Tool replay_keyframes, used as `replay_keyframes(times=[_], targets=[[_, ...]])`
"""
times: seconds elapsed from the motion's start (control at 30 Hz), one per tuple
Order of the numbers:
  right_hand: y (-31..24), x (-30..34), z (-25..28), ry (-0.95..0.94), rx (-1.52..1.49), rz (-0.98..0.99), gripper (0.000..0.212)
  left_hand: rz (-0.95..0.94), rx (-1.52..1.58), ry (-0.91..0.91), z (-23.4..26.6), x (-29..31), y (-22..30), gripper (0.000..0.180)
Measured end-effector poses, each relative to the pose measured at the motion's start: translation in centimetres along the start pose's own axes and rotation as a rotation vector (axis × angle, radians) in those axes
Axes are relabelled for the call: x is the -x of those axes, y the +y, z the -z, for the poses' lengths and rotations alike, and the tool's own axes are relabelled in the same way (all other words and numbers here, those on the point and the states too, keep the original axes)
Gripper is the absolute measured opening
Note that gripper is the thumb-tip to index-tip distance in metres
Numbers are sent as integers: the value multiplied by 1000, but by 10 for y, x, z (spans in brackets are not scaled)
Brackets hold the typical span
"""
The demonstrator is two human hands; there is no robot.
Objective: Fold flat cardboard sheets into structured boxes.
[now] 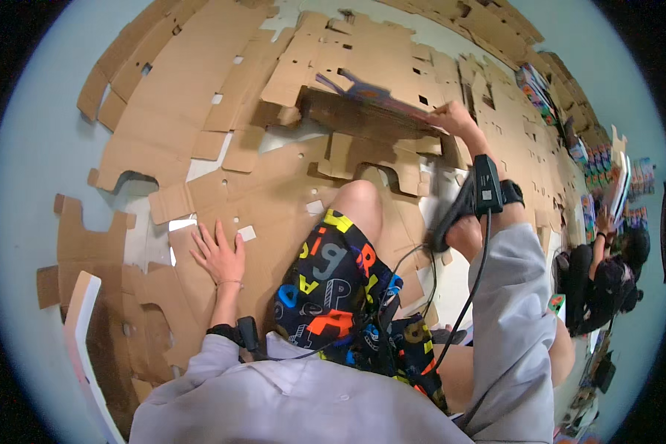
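My left hand (222, 257) lies flat on a brown cardboard sheet (255, 185), its fingers spread and holding nothing. Out in front, my right hand (453, 118) is closed on the end of a thin cardboard piece (377, 96) with a purple-blue printed face. That piece stretches leftward from my fingers, seen nearly edge-on and a little blurred, with narrow prongs at its far left end. Below it, a dark shadowed strip of cardboard (362, 117) crosses the brown sheets. Each of my wrists bears a strap with a small black device.
Overlapping cut cardboard sheets (177, 81) with notches and slots cover the floor ahead. A white-edged bent panel (81, 318) stands at the left. On the right, another person (614, 281) sits holding a flat panel (618, 185), near stacks of colourful boxes (599, 166). Black cables (470, 311) cross my lap.
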State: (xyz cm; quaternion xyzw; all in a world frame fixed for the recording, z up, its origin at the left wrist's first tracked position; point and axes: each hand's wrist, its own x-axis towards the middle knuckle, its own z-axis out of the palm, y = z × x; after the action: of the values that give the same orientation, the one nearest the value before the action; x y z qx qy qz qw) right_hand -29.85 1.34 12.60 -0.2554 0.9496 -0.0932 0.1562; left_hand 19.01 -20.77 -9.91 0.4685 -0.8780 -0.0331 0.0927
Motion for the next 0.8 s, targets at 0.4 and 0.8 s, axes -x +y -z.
replay_keyframes(times=[0.4, 0.8], targets=[[-3, 101, 152, 444, 126, -20, 33, -14, -42, 2, 3, -3, 30, 61], [8, 142, 46, 390, 155, 39, 24, 52, -374, -45, -4, -2, 10, 63]])
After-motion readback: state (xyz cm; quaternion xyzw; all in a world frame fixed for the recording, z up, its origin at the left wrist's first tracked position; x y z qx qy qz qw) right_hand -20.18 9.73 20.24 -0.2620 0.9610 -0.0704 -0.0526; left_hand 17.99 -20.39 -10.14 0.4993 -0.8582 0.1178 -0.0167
